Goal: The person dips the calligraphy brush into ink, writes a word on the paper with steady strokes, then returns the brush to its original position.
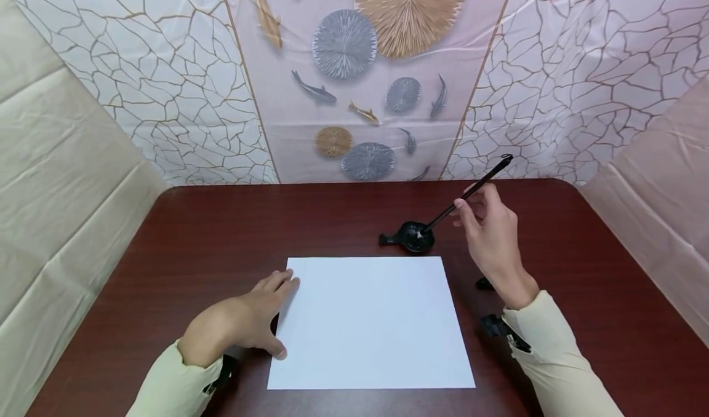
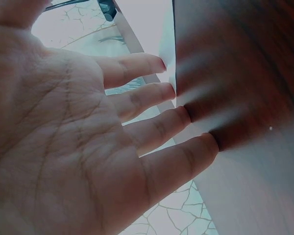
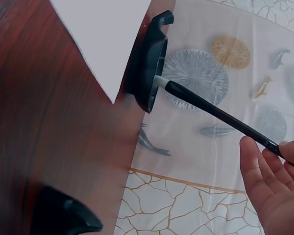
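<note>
A white sheet of paper lies on the dark red table. My left hand rests at its left edge, fingers spread, with thumb and fingertips on the margin. In the left wrist view the left palm shows, its straight fingers touching down near the paper's edge. Beyond the sheet's far edge sits a small black dish with a short handle pointing left. My right hand pinches a black-handled brush slantwise. Its pale tip is in the dish; in the right wrist view the white bristles partly show.
A small black object stands on the table, mostly hidden behind the right wrist in the head view. Patterned cloth hangs along the table's back edge, and plain beige cloth hangs at the sides.
</note>
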The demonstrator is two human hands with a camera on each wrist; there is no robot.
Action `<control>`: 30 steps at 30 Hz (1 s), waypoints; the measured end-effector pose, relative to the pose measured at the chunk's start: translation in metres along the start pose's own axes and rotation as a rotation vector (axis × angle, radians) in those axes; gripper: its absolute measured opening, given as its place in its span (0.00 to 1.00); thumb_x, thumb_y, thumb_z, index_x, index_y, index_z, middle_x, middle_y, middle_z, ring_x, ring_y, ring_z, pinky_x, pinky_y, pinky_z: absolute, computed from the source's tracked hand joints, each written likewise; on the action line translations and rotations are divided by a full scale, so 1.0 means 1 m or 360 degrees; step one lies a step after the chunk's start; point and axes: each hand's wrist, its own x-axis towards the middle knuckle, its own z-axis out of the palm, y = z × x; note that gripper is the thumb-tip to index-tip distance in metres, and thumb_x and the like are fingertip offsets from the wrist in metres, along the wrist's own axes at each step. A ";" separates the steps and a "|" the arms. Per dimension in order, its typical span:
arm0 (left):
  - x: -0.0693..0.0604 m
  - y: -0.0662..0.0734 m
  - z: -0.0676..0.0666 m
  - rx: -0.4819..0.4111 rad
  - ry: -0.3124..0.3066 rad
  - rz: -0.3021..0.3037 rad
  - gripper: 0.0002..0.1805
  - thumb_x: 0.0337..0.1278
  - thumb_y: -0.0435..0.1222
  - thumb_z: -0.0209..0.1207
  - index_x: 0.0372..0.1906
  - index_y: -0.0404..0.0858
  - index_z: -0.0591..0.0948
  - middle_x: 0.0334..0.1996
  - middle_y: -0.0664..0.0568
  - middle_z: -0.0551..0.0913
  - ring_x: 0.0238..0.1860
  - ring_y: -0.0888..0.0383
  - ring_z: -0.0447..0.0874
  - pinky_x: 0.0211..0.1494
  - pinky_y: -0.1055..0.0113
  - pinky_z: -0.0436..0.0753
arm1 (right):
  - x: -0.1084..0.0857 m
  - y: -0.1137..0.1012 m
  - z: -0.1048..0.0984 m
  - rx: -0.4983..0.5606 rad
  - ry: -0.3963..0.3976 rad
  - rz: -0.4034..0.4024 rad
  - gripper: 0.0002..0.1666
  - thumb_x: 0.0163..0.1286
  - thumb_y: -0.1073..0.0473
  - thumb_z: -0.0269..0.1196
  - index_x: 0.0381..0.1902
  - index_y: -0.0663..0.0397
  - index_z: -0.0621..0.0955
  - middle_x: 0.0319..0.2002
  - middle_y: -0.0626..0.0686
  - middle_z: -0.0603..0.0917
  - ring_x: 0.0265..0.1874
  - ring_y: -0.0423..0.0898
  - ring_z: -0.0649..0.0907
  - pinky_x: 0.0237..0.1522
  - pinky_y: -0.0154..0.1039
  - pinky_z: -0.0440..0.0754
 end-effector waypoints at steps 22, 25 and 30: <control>-0.001 0.001 0.001 0.0015 0.0019 0.0001 0.68 0.39 0.41 0.86 0.84 0.33 0.55 0.84 0.38 0.47 0.84 0.35 0.41 0.76 0.36 0.64 | -0.002 0.003 0.000 -0.0016 0.0122 -0.0024 0.14 0.77 0.66 0.64 0.54 0.69 0.76 0.44 0.61 0.87 0.34 0.39 0.89 0.41 0.16 0.77; -0.001 0.001 0.001 0.0006 0.0018 -0.0003 0.68 0.39 0.40 0.86 0.84 0.33 0.55 0.85 0.38 0.47 0.84 0.35 0.41 0.76 0.36 0.64 | -0.002 0.000 0.001 0.0025 0.0071 -0.0033 0.13 0.78 0.68 0.62 0.55 0.69 0.76 0.45 0.61 0.87 0.35 0.26 0.85 0.41 0.17 0.78; -0.001 0.002 0.001 0.0012 0.0016 -0.0014 0.68 0.40 0.41 0.86 0.84 0.33 0.55 0.85 0.38 0.47 0.84 0.35 0.41 0.75 0.36 0.64 | -0.001 -0.002 0.002 0.0071 0.0001 -0.0056 0.11 0.78 0.70 0.61 0.54 0.69 0.76 0.46 0.61 0.87 0.38 0.19 0.81 0.41 0.19 0.79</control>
